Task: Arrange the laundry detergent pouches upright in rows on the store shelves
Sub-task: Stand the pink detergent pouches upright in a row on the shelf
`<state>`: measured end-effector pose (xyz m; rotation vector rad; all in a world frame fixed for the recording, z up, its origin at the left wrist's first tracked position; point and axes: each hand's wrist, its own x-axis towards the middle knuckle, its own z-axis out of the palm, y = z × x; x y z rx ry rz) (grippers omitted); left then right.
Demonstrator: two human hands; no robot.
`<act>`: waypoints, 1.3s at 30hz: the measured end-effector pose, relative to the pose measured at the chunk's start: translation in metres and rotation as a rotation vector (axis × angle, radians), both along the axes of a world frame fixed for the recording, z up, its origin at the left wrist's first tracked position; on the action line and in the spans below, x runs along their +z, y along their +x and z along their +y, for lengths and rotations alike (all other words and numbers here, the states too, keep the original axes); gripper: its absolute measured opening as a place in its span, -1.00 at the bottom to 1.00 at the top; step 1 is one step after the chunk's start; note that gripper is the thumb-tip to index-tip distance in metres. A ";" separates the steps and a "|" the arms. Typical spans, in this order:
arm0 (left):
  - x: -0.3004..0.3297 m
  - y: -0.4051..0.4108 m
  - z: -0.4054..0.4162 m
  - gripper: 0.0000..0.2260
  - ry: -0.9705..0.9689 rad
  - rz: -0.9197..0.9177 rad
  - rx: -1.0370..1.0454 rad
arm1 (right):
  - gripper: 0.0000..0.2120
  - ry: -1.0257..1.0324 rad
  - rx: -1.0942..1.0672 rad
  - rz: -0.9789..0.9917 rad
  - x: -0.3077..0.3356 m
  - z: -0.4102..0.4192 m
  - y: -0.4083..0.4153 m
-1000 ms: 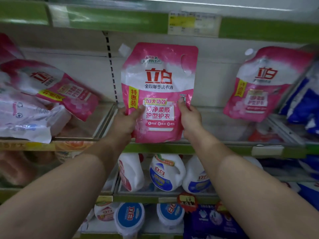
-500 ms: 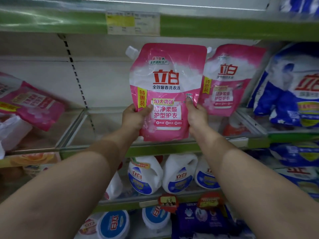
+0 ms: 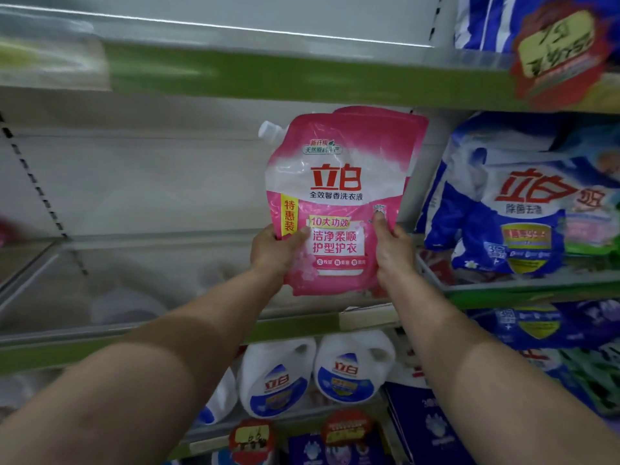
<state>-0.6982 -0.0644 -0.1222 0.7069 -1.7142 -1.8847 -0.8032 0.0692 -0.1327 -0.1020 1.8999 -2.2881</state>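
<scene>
Pink pouch (image 3: 339, 203) stands upright above the shelf (image 3: 302, 325). Left hand (image 3: 273, 251) and right hand (image 3: 391, 246) grip its lower sides. Second pouch (image 3: 417, 129) directly behind.

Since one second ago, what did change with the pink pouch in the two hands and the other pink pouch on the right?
The held pink pouch was carried rightward along the shelf and now stands right in front of the second pink pouch, covering nearly all of it; earlier a wide gap lay between them. Nothing was taken or let go. The left hand and right hand grip its lower edges as before, and it is upright as before.
</scene>
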 end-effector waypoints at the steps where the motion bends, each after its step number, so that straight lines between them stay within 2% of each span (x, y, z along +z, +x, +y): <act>1: 0.000 -0.009 0.007 -0.96 -0.001 -0.001 -0.006 | -0.83 -0.004 -0.009 0.006 0.000 0.007 -0.009; 9: 0.001 -0.057 0.034 -0.94 0.032 0.012 -0.017 | -0.82 0.000 -0.024 0.050 -0.002 0.030 -0.057; 13: 0.001 -0.065 0.033 -0.84 0.059 0.019 -0.024 | -0.80 -0.014 -0.001 0.048 -0.004 0.025 -0.070; 20: -0.003 -0.068 0.030 -0.62 -0.048 0.034 -0.145 | -0.75 -0.063 -0.045 0.023 -0.004 0.017 -0.079; 24: -0.008 -0.075 0.032 -0.50 -0.094 0.021 -0.144 | -0.71 -0.078 -0.057 0.044 0.001 0.018 -0.084; 30: -0.014 -0.080 0.034 -0.43 -0.157 0.001 -0.118 | -0.69 -0.012 -0.124 0.267 0.020 0.020 -0.100; 39: -0.020 -0.082 0.037 -0.38 -0.226 -0.003 -0.065 | -0.54 0.027 -0.148 0.213 0.034 0.016 -0.110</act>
